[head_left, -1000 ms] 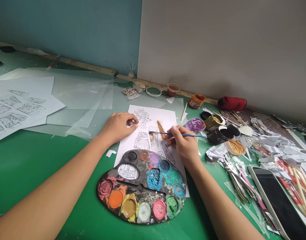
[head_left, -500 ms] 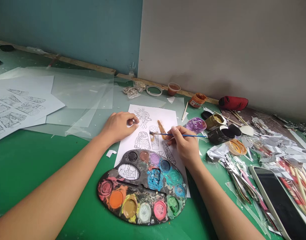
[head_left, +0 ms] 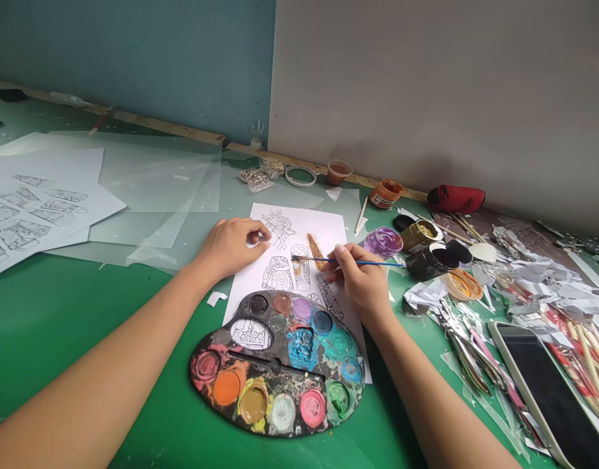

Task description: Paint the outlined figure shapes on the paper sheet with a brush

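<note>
- Head view: the right hand [head_left: 362, 280] is a narrow grip, thumb and fingers pinched round a slim paintbrush with a blue handle [head_left: 377, 263].
- The brush's long axis runs side to side, nearly level: dark bristles to the left of the grip, handle end to its right, near the black jar.
- Just left of the grip, the bristles are at a tall outlined panel [head_left: 303, 279] partly coloured gold-brown; whether they touch it, I cannot tell.
- That panel is on a white paper sheet of black line drawings [head_left: 323, 225], lying under and left of the grip, its long axis running away from the person, across the brush.
- The right hand is nearer the panel. Farther left, the left hand [head_left: 235, 246] rests over the sheet's left edge, loosely curled, no object visible in it.
- Nearer the person than the grip, a dark kidney-shaped paint palette [head_left: 274, 383] overlaps the sheet.
- Right of the grip, a purple paint jar [head_left: 383, 243] and a black jar [head_left: 426, 264] stand on the green tabletop [head_left: 84, 293].
</note>
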